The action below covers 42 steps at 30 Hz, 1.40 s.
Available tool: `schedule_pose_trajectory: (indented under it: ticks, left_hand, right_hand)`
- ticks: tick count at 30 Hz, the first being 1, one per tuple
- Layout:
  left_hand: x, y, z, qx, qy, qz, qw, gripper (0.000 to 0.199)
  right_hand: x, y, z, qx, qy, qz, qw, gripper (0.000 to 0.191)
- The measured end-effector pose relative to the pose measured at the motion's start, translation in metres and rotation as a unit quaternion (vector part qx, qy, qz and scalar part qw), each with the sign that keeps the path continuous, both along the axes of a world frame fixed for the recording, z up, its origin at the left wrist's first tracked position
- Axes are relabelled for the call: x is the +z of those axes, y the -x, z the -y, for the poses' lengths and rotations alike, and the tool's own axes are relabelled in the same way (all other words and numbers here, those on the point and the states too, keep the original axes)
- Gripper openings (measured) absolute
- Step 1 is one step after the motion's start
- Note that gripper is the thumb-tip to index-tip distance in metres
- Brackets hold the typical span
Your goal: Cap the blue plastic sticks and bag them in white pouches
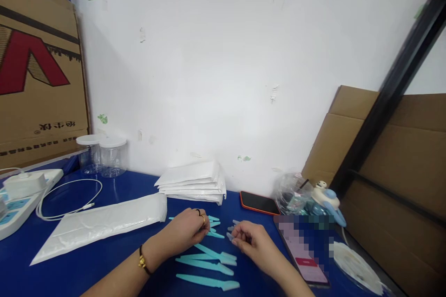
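My left hand (190, 227), with a ring and a bracelet, is closed with its fingers curled down over several teal eyebrow razors (215, 235). Its fingertips are hidden, so I cannot tell whether it grips one. More teal razors (205, 265) lie roughly side by side on the blue table, nearer to me. On the right, my right hand (253, 243) has thumb and fingers drawn together beside small translucent pieces (230, 236), which look like caps. Whether a piece is between those fingers is unclear.
A white padded mailer (104, 227) lies left, with a stack of mailers (195, 181) by the wall. Two clear jars (113, 158), a power strip (21, 204) and a white cable (75, 181) are farther left. An orange-edged phone (259, 203) and another phone (303, 255) lie right.
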<state>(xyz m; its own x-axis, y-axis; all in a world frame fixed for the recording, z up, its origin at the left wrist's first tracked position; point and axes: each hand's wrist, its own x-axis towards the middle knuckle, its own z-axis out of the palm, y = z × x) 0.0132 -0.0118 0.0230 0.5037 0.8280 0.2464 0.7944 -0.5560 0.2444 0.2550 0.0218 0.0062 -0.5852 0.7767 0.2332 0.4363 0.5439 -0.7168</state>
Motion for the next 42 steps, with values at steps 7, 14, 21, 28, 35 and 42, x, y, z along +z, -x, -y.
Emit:
schedule_pose_trajectory:
  ticks: [7, 14, 21, 28, 35, 42]
  left_hand:
    - [0.0, -0.004, 0.0, -0.001, 0.024, -0.012, 1.0, 0.016]
    - [-0.002, -0.015, 0.007, -0.045, 0.036, 0.03, 0.998, 0.021]
    - [-0.009, 0.001, -0.003, 0.021, 0.047, 0.013, 0.999, 0.009]
    - [-0.019, 0.023, -0.018, 0.078, 0.021, -0.065, 0.995, 0.01]
    - [-0.014, 0.018, -0.018, 0.082, 0.007, -0.089, 0.993, 0.017]
    - [-0.008, 0.012, -0.008, 0.068, 0.042, 0.079, 0.994, 0.016]
  right_hand:
    - [0.001, 0.004, 0.003, 0.002, 0.0, 0.022, 1.0, 0.005]
    - [-0.005, 0.018, 0.011, 0.012, -0.005, 0.027, 1.0, 0.007]
    - [0.008, -0.015, -0.008, -0.04, -0.058, 0.036, 0.997, 0.014]
    - [0.002, -0.05, -0.029, -0.093, -0.096, 0.171, 0.976, 0.021]
    - [-0.015, -0.044, -0.025, -0.16, -0.113, 0.323, 0.926, 0.012]
    - [-0.015, -0.027, -0.02, -0.121, -0.171, 0.283, 0.936, 0.018]
